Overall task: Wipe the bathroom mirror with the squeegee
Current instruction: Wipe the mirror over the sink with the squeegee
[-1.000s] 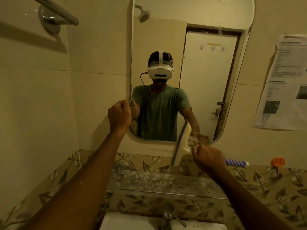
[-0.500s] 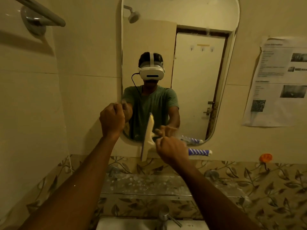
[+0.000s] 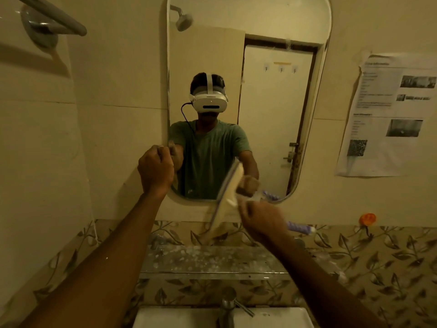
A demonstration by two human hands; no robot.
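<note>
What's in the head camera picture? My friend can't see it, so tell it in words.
A person's right hand holds a cream squeegee tilted at the bottom edge of a tall bathroom mirror. The left hand is curled at the mirror's left edge, above a glass shelf and sink.

A single wide-angle camera on the person's head faces the wall mirror [image 3: 279, 102] from close by, tilted slightly downward, with the sink [image 3: 179, 318] at the bottom edge.

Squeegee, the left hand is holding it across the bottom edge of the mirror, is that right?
No: the head view shows the right hand holding the squeegee across the bottom edge of the mirror; the left hand is a fist beside the mirror.
</note>
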